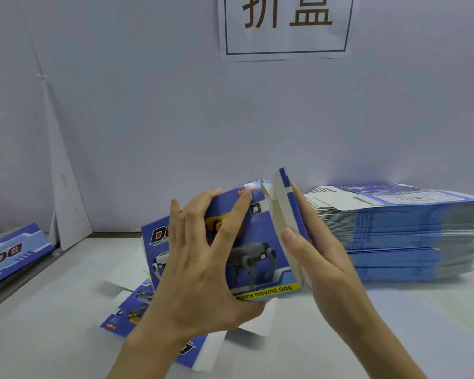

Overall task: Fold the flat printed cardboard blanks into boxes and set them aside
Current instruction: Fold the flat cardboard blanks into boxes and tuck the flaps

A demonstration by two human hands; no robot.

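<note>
Cardboard like this is light and stiff across its panels but gives readily along the scored creases, so the blank [259,242] should bend where it is meant to and crumple only if squeezed mid-panel. The glossy print looks a little slippery.

The blank is held up off the desk [52,324] at the centre of the view, printed face toward the person and partly opened. The left hand [200,258] is clamped on it, with fingers spread across the dog picture and the thumb hooked under the bottom edge. The right hand [326,258] has the side panel [281,203] between its thumb, on the grey inner face, and its straight fingers behind the blue outer face. That panel stands nearly square to the front.

The step in hand appears to be squaring up the side wall. The best holds are probably close to the creases and along the edges, with flat fingers pushing whole panels; the small tabs at the top look the easiest parts to bend wrongly.

A tall stack of flat blanks [400,236] sits just right of the hands. Another flat blank [126,313] lies on the desk beneath them. A blue printed piece [11,253] rests well apart at the far left; whether it is a finished box cannot be told.
</note>
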